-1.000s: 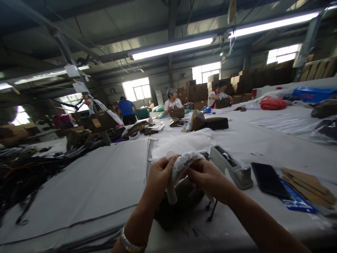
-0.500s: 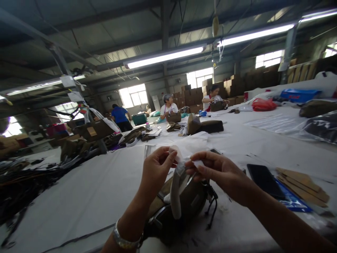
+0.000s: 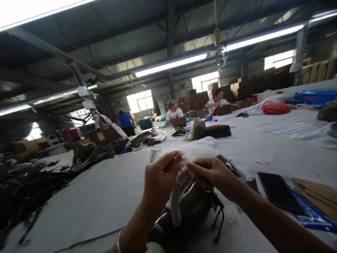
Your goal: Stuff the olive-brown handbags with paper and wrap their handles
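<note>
My left hand (image 3: 162,179) is closed, its thumb and fingers pinching a thin, whitish wrapping strip (image 3: 185,160) at the top of a bag handle. Close beside it, my right hand (image 3: 214,173) is closed too, pinching the same wrapping near the handle's upper end. The curved handle (image 3: 174,207) is pale, seemingly covered in white wrap. It rises from a dark olive bag (image 3: 191,225) with a zipper and black drawcords (image 3: 219,214) on its right side. My fingers hide part of the strip.
A black phone (image 3: 279,191) lies at right beside brown cardboard pieces (image 3: 319,195) and a blue packet (image 3: 314,220). Dark straps (image 3: 34,186) pile up at left. Other bags (image 3: 217,131) lie farther back, where two people sit working and another stands in blue.
Both hands stay at the handle's top; my right fingers have closed in tighter on the wrapping and the hands sit nearer together. The view has shifted, moving the surroundings right in the picture.
</note>
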Motion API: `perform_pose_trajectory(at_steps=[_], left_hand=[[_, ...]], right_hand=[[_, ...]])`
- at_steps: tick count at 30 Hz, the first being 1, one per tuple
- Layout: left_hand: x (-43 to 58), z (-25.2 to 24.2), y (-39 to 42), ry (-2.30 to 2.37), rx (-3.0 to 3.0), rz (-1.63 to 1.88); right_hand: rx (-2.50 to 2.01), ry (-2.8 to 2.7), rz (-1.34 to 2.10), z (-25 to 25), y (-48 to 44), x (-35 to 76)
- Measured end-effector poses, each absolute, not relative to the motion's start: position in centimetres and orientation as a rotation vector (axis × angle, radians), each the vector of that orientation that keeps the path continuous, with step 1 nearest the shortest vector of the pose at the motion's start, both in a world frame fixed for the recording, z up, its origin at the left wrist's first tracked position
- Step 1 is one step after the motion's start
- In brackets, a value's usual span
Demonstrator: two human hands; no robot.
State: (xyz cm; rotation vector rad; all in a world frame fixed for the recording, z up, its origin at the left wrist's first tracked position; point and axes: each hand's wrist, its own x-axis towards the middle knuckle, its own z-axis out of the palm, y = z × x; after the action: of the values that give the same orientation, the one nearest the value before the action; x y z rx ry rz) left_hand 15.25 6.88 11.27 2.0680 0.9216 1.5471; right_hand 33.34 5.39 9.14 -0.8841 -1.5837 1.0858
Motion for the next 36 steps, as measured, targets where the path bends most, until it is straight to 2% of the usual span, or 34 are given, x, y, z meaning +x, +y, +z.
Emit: perform_pose_trajectory(at_steps=[7,12,16,20,23,26,32,36], left_hand=[[14.4,11.0,5.7,0.764,2.488,1.528],[14.0,11.5,4.7,0.714,2.379,1.406],[14.2,12.2,5.1,0.893,2.099,1.420],[14.5,12.6,5.9,0.865,1.933,1.410],[14.7,12.7,6.0,0.833,1.906,1.409],[14.8,12.6,6.0,0.768,1.844,1.401],[14.2,12.1,7.2,0.639,1.492,1.668],[13.7,11.0,8.0,0.694,1.561,1.726]], right_hand=[[-0.769,-1.651,1.107,9.3,5.6,33.6],[-0.690,-1.621,1.081,9.2,5.1,33.2],[-0.814,-1.689,0.766,9.1,4.6,32.4],[-0.947,-1.654,0.096,8.6,4.8,32.0],[-0.861,-1.589,-0.291,8.8,4.9,32.2],[-0.636,-1.735,-0.533,9.4,5.0,32.7],[-0.561,-1.990,-0.674,7.9,6.1,33.1],[-0.627,-1.994,-0.480,5.1,6.4,33.6]])
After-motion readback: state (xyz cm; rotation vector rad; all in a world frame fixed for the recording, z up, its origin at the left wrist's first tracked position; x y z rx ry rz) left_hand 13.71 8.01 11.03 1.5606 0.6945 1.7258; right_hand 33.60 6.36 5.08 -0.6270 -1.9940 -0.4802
